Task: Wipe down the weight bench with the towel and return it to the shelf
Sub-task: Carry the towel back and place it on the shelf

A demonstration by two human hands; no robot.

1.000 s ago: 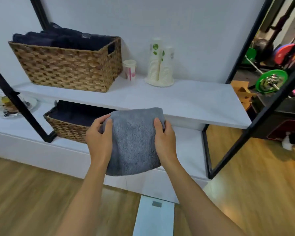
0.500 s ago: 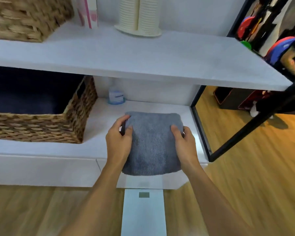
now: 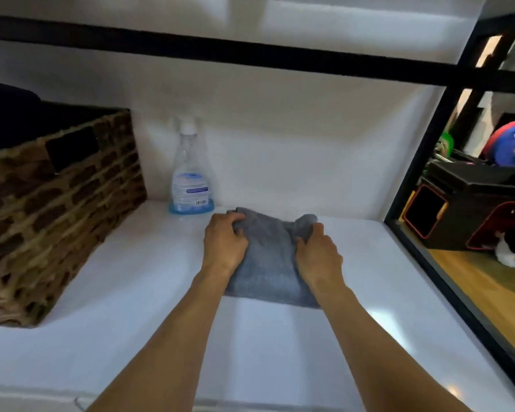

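A folded grey towel lies on the white lower shelf, a little in front of the back wall. My left hand grips its left edge, fingers curled into the far corner. My right hand grips its right edge the same way, bunching the far right corner. The towel's underside rests on the shelf between my two hands. The weight bench is not in view.
A clear spray bottle stands at the back, just left of the towel. A wicker basket with dark cloth fills the shelf's left side. A black frame post bounds the right; beyond it are gym plates and wood floor.
My hands carried the towel from in front of the shelving down and inward onto the lower shelf. The view dropped from the upper shelf to inside the lower one.
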